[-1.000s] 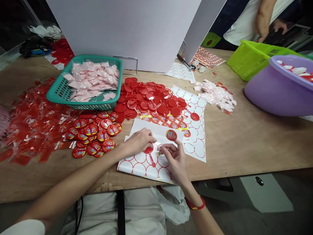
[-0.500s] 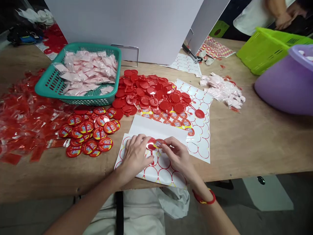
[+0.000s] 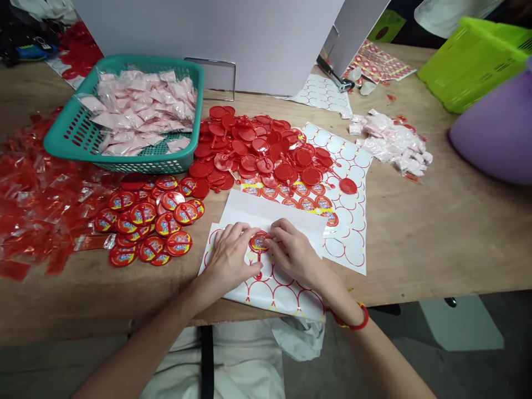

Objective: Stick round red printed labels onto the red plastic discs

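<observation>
A small red plastic paddle [image 3: 259, 258] with a round head and thin handle lies on a sheet of cut-out circles [image 3: 274, 291] in front of me. A printed round sticker [image 3: 260, 241] now covers its head. My left hand [image 3: 230, 252] curls around the paddle's left side, index finger at the head and thumb beside the handle. At the head's right edge, the bent fingers of my right hand [image 3: 291, 249] pinch at the sticker; their tips partly hide it. Just beyond lie a heap of plain red paddles [image 3: 266, 147] and a sheet of printed stickers [image 3: 307, 203].
Stickered red discs [image 3: 143, 213] are piled to the left, beside red plastic packets [image 3: 37, 205]. A green basket [image 3: 193, 144] holds pale pink packets. White-pink pieces [image 3: 393, 141], a purple tub [image 3: 494, 133] and a lime basket [image 3: 461, 66] stand right. A white panel [image 3: 208, 33] rises behind.
My right hand has brought the round sticker left onto the paddle's head, which was bare red before. My left hand stays at the paddle. The view has shifted slightly.
</observation>
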Action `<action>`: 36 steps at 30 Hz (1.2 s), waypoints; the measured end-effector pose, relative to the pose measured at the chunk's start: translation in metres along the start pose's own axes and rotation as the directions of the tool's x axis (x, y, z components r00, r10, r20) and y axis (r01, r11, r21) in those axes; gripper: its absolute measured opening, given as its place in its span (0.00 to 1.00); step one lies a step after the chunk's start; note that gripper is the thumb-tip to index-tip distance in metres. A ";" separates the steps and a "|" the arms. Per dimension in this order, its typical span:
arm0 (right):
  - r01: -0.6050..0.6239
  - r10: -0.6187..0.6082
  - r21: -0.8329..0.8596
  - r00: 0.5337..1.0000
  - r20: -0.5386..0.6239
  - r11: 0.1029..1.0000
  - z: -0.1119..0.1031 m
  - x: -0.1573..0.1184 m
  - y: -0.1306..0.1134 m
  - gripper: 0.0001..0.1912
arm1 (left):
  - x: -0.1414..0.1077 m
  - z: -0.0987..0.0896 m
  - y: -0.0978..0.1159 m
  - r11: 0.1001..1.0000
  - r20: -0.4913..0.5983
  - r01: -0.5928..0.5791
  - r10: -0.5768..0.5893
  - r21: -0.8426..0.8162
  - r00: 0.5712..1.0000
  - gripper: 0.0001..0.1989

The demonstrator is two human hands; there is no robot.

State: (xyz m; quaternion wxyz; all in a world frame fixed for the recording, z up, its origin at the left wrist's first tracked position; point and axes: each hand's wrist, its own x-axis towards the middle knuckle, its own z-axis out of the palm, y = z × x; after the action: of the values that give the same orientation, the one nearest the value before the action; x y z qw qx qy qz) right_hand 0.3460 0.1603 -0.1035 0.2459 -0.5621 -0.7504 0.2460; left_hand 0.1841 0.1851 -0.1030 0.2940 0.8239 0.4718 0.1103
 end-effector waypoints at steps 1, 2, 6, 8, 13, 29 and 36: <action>0.000 0.000 -0.008 1.000 0.000 1.000 0.000 0.000 -0.001 0.07 | 0.000 0.000 0.000 1.000 -0.002 -0.003 0.003 0.001 1.000 0.26; 0.001 -0.001 -0.015 1.000 -0.001 1.000 0.001 -0.001 -0.001 0.07 | 0.000 0.000 0.000 1.000 -0.003 -0.008 0.008 0.002 1.000 0.26; 0.015 -0.015 -0.033 1.000 -0.003 0.999 0.002 -0.002 -0.001 0.07 | 0.000 0.000 -0.001 1.000 0.000 -0.021 0.021 0.007 1.000 0.25; 0.024 -0.024 -0.041 1.000 -0.006 0.999 0.003 -0.001 0.000 0.07 | 0.000 0.000 -0.001 1.000 -0.004 -0.026 0.026 0.011 1.000 0.25; 0.035 -0.038 -0.144 0.999 -0.018 0.989 0.010 -0.001 -0.001 0.08 | 0.000 -0.002 0.002 1.000 0.021 -0.009 0.009 0.028 1.000 0.28; -0.165 0.203 0.281 0.973 -0.111 0.945 0.007 0.014 -0.004 0.00 | -0.003 0.004 0.001 0.953 -0.163 -0.130 0.087 -0.272 0.983 0.18; -0.141 0.290 0.459 0.918 -0.272 0.877 -0.002 0.004 -0.002 0.10 | 0.008 0.000 -0.004 0.384 0.127 0.237 -0.289 -0.892 0.949 0.06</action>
State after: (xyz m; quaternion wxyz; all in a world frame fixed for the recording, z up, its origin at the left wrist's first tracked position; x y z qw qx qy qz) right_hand 0.3448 0.1638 -0.1007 0.4573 -0.6081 -0.5568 0.3333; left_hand 0.1850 0.1934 -0.1059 0.6884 0.4514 0.4713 0.3166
